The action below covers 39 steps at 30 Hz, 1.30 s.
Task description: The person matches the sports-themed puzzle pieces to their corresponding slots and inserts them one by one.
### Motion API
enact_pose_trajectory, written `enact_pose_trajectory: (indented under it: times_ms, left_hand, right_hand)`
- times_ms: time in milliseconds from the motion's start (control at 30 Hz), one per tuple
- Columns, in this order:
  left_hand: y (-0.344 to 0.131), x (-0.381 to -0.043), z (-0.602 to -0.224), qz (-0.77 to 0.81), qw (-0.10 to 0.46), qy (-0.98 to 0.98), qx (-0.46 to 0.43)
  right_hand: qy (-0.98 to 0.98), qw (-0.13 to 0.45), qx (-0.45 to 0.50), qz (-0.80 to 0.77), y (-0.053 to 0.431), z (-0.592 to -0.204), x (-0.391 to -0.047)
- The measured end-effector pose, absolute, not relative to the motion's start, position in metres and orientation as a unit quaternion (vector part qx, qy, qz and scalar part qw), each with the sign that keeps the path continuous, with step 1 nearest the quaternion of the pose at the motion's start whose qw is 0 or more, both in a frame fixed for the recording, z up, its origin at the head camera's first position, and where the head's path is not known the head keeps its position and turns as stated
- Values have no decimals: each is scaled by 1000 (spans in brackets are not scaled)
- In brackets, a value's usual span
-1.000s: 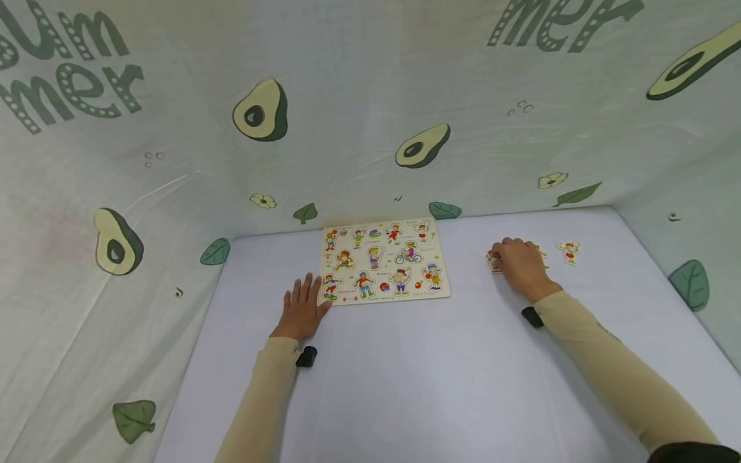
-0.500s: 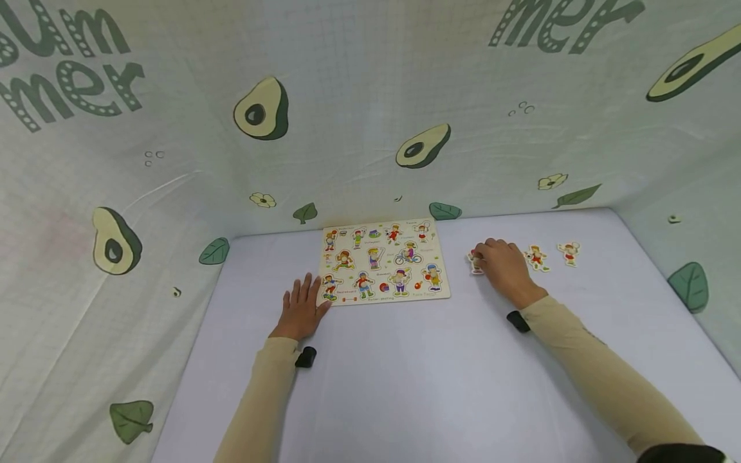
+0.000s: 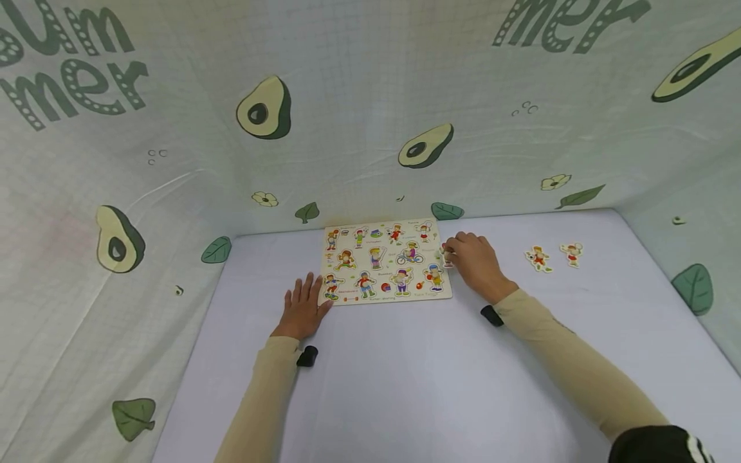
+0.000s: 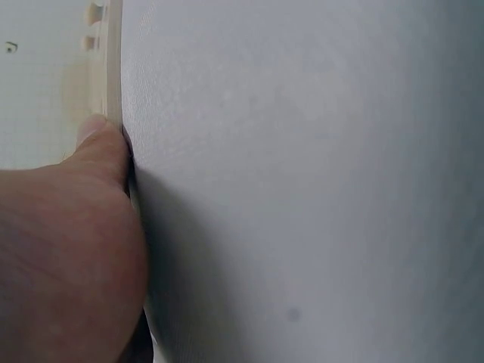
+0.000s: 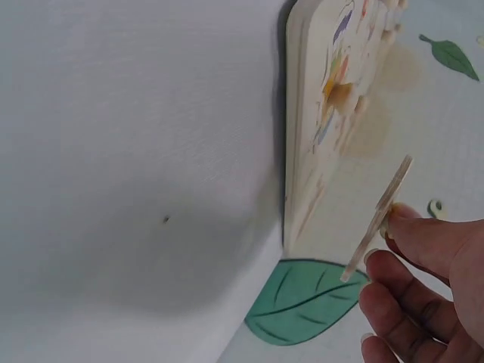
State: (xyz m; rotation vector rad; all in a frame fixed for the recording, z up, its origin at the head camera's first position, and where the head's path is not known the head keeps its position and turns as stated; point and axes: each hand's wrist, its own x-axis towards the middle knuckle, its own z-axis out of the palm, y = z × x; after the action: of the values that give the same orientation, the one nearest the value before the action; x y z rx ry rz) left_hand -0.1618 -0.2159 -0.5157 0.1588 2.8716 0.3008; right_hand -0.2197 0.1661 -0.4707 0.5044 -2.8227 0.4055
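A light wooden puzzle board [image 3: 361,257] with colourful sporting figures lies at the back of the table. My left hand [image 3: 301,312] rests flat at its left side, fingers spread and straight. The thumb [image 4: 98,147] lies over the board's edge in the left wrist view. My right hand [image 3: 477,263] pinches a flat figure-shaped puzzle piece [image 5: 378,219] between thumb and fingers, mostly covered by the fingers in the head view. That piece overlaps the board's right edge there; in the right wrist view it appears edge-on, tilted, beside the board [image 5: 302,181].
Two loose puzzle pieces, a red-clad figure with a ball [image 3: 539,258] and one with a racket [image 3: 572,254], lie on the white table [image 3: 393,379] to the right. A hanging cloth [image 3: 341,96] printed with avocados and leaves rises behind the table.
My right hand has moved left with the puzzle piece, from beside the loose pieces to the board's right edge, uncovering the ball figure. The left hand stays in place.
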Motion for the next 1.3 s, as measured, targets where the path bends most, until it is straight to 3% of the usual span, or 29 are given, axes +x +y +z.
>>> enact_pose_trajectory:
  times_ms: [633, 1300]
  left_hand:
    - [-215, -162, -513, 107, 122, 985, 54]
    - [-217, -164, -519, 96, 126, 986, 51]
  right_hand:
    - [-942, 162, 255, 146, 95, -471, -245]
    - [-948, 124, 260, 138, 31, -467, -279]
